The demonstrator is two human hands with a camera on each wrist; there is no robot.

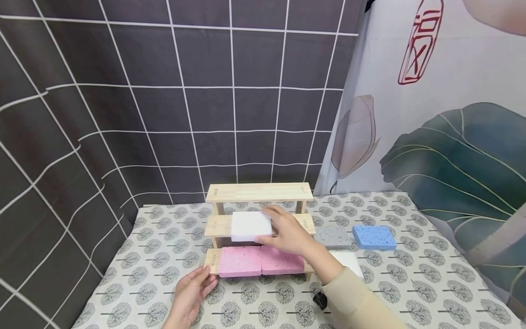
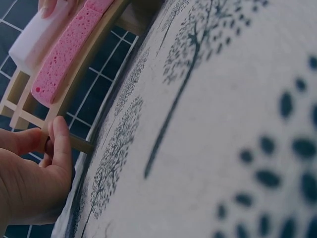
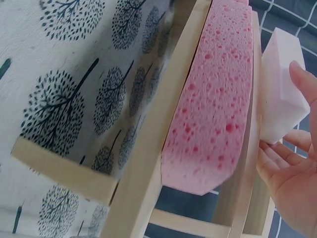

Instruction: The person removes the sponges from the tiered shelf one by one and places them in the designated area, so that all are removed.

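Note:
A three-tier wooden rack (image 1: 259,192) stands on the table. Two pink sponges (image 1: 240,262) lie side by side on its lowest tier. On the middle tier is a white sponge block (image 1: 250,226), its right end gripped between the thumb and fingers of my right hand (image 1: 289,230). The right wrist view shows the same white block (image 3: 285,89) held at one end, beside a pink sponge (image 3: 213,99). My left hand (image 1: 192,292) pinches the left end of the lowest tier; in the left wrist view, thumb and fingers (image 2: 62,144) close on that board.
Right of the rack lie a grey sponge (image 1: 332,237), a blue sponge (image 1: 374,237) and another white block (image 1: 348,262), partly hidden by my right arm. A small black object (image 1: 320,300) is near my sleeve. A dark gridded cloth (image 1: 205,109) hangs behind the tree-patterned tablecloth (image 1: 164,256).

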